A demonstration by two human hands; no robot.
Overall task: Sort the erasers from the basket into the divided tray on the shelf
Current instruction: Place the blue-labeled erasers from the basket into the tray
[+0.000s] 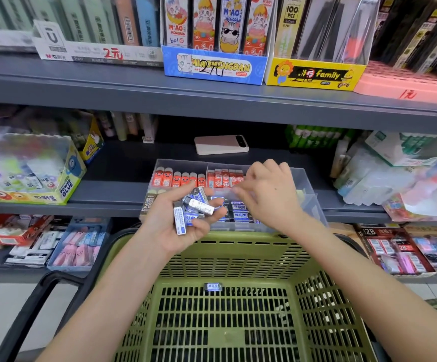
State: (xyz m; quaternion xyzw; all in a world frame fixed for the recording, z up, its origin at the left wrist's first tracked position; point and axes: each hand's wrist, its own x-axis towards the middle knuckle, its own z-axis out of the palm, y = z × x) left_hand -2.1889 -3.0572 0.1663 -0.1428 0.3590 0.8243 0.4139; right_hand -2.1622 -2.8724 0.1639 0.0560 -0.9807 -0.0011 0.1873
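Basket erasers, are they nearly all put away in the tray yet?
Nearly. Done: the tray already holds rows of red erasers at the back and blue erasers in front. In hand: the left hand grips a handful of loose ones, and the right hand is over the tray, too blurred to tell if it holds one. Left: that handful, plus one last eraser on the basket floor.

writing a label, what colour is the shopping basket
The shopping basket is olive green, seen in the head view.
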